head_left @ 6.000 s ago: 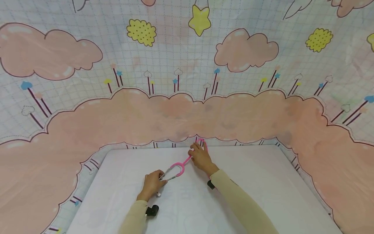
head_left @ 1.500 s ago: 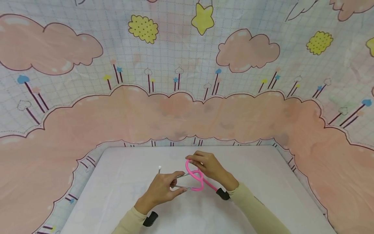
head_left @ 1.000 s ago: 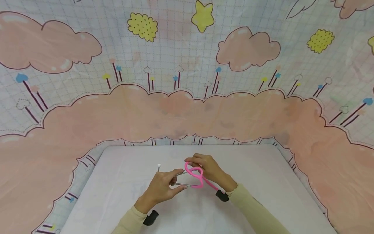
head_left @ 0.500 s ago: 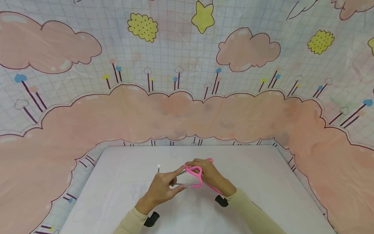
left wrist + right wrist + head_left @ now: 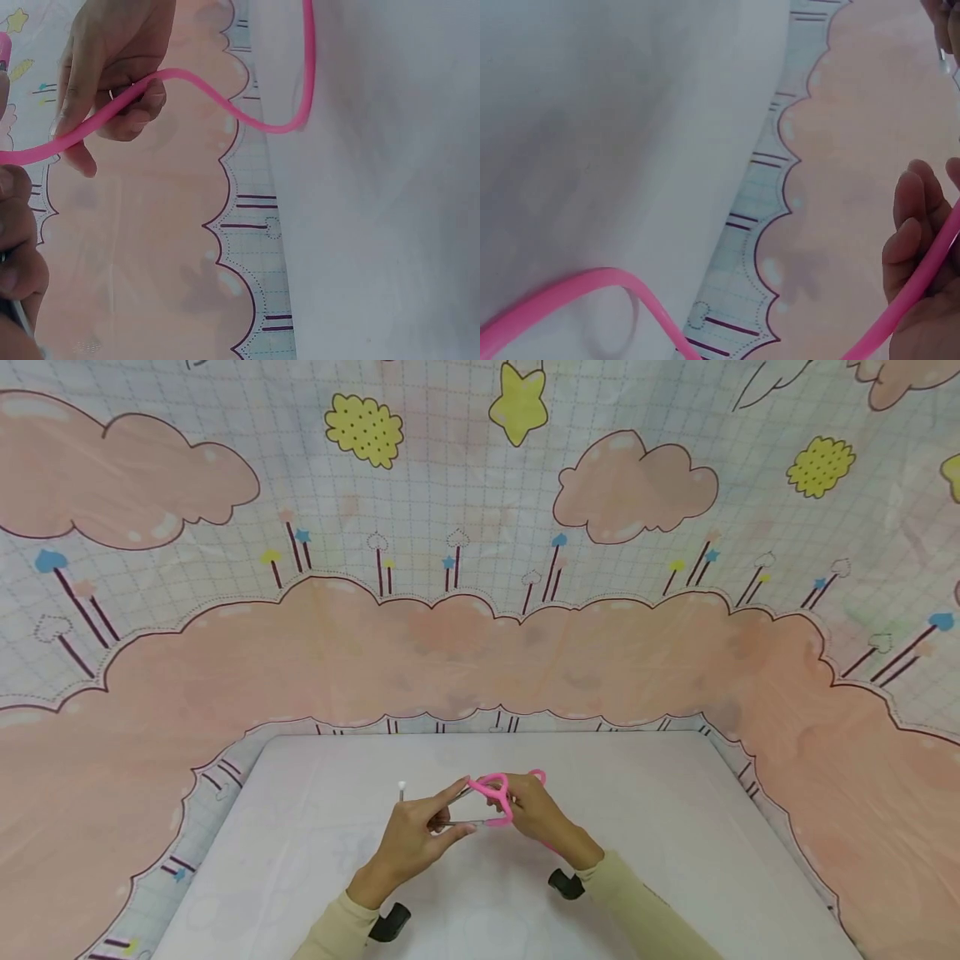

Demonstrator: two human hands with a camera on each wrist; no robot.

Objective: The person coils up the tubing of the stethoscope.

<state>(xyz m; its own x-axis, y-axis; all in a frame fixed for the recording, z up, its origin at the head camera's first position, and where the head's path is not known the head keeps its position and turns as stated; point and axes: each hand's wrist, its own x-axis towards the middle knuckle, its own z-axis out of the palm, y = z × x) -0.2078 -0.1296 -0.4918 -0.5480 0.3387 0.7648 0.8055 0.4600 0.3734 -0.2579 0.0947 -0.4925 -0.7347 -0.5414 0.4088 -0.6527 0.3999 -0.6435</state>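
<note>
Both hands hold a stethoscope with pink tubing (image 5: 498, 822) above the white table. My left hand (image 5: 408, 843) grips its metal ear tubes (image 5: 465, 822); one white ear tip (image 5: 402, 786) sticks up behind that hand. The tubing is bent into a small loop near the fork, beside my right hand (image 5: 542, 814), whose fingers hold the tube. In the left wrist view the pink tube (image 5: 270, 129) runs across the right hand's fingers and hangs in a curve. The right wrist view shows it crossing the right palm (image 5: 930, 322). The chest piece is not visible.
The white table top (image 5: 300, 827) lies below the hands. Behind and beside it hangs a cloth printed with clouds (image 5: 637, 489) and stars. Black wrist cameras (image 5: 566, 884) sit at both sleeves.
Six seconds ago the stethoscope lay low and stretched out; now it is raised and looped. Over the last second my right hand has shifted its hold, and tubing now shows behind it.
</note>
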